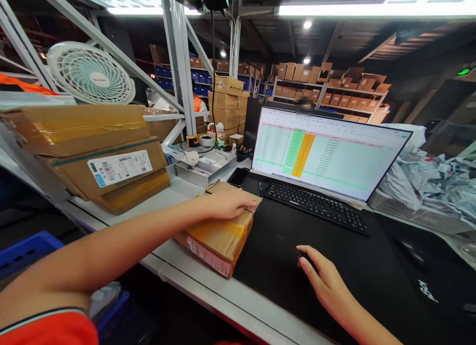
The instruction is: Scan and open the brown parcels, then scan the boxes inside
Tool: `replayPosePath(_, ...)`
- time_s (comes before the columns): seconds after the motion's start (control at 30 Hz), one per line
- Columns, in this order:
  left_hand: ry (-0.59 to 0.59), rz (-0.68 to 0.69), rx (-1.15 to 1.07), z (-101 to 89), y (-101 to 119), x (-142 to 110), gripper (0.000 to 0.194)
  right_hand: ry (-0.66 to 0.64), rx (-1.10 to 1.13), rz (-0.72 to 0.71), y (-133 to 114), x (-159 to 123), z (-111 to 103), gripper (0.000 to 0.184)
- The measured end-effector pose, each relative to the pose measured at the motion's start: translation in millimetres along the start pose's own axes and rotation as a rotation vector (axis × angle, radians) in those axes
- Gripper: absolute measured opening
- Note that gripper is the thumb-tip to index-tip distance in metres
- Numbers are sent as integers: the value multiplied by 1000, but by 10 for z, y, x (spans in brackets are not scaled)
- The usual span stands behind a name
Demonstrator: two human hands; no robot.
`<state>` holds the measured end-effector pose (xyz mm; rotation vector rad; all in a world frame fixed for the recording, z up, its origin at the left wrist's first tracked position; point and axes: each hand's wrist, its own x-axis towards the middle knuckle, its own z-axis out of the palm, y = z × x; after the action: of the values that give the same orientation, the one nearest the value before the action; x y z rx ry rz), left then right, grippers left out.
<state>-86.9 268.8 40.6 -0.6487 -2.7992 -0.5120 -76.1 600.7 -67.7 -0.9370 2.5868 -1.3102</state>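
Resting left hand on top of taped carton; can't tell if gripping its flap. Pinching small dark object in right hand, over black mat. From right hand, leftward to carton; far side, keyboard below monitor.

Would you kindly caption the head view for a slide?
Left hand on a taped brown cardboard box, right hand pinching a small dark object over a black mat.
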Motion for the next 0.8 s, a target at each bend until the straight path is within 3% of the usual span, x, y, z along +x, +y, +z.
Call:
replayPosePath(0.1,-3,-85,103,37,-1,-437,35,-30,-193,-195,10,85,12,33)
replayPosePath(0.23,134,-279,228,182,-174,-909,48,-37,-458,-579,-77,419,159,28)
replayPosePath(0.33,184,-279,223,300,-271,-990,53,-27,-655,-787,-178,715,284,23)
replayPosePath(0.43,255,-237,227,347,-293,-974,54,-23,-751,-893,-229,951,317,20)
replayPosePath(0.53,310,-180,228,355,-291,-1001,50,14,-824,-917,-161,1162,220,18)
replayPosePath(0.67,371,-113,234,381,-317,-1081,46,203,-867,-670,71,1363,1,18)
replayPosePath(0.73,402,-96,233,401,-336,-1090,45,249,-843,-618,160,1333,-47,23)
replayPosePath(0.8,417,-85,220,419,-354,-1072,43,223,-793,-664,178,1196,-17,28)
